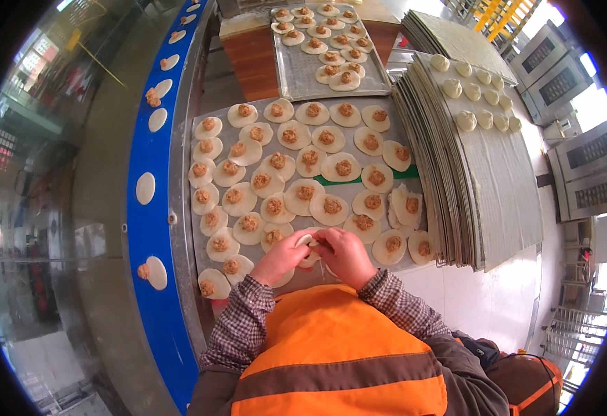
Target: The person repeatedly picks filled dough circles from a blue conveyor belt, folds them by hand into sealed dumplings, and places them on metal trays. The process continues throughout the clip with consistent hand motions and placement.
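Note:
At the near edge of a metal worktable, my left hand and my right hand meet, their fingers gripping a round of dough between them. The fingers hide most of that piece. Beyond and around my hands lie many flat dough rounds, each bearing a lump of minced filling; some overlap. A green strip shows beneath the rounds at the right of the table.
A blue conveyor belt with dough rounds runs along the left. Ahead is a metal tray of filled rounds. At right, closed buns sit on a tall stack of cloth-covered trays. Another person is at the lower right.

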`<state>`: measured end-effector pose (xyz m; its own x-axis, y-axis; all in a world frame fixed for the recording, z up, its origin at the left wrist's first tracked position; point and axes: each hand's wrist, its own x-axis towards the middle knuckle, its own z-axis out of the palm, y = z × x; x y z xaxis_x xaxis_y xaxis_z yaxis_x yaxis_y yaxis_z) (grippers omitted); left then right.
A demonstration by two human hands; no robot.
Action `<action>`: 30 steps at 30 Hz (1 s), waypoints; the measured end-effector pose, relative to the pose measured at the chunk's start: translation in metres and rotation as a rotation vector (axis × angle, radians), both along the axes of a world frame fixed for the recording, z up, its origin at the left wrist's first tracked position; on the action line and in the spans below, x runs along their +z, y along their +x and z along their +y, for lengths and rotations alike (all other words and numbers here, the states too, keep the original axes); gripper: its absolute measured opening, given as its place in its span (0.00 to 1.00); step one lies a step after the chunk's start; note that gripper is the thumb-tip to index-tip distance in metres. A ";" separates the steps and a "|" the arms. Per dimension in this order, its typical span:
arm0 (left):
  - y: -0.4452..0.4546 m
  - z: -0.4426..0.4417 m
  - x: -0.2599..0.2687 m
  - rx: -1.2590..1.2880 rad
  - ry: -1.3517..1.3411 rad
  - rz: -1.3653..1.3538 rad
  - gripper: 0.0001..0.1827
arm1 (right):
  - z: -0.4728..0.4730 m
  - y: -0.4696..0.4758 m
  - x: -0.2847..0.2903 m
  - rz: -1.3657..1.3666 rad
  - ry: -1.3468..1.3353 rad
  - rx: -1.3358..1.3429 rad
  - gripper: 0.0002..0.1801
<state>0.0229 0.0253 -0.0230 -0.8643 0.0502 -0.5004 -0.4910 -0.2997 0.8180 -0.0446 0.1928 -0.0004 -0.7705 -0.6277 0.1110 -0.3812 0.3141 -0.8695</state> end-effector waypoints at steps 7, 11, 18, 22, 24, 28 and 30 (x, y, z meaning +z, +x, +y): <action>0.020 0.005 -0.014 0.348 0.028 0.069 0.25 | -0.016 0.013 -0.009 0.085 -0.004 -0.038 0.07; 0.022 -0.002 -0.017 0.317 -0.157 0.094 0.32 | -0.020 0.017 -0.003 -0.345 -0.108 -0.063 0.08; 0.014 -0.026 0.002 -0.100 -0.178 -0.028 0.39 | -0.012 0.023 0.000 -0.451 -0.178 -0.042 0.10; 0.018 -0.009 0.009 0.004 -0.051 0.172 0.37 | -0.004 0.021 -0.001 -0.442 -0.090 -0.061 0.12; 0.023 0.001 0.009 0.084 -0.217 0.350 0.36 | 0.000 0.017 0.001 -0.246 0.024 -0.058 0.12; 0.021 0.009 0.007 0.152 -0.164 0.235 0.30 | 0.006 0.011 0.007 0.311 -0.138 0.087 0.11; 0.016 0.013 0.007 0.147 -0.093 0.208 0.27 | 0.012 0.012 0.010 -0.133 -0.160 -0.002 0.10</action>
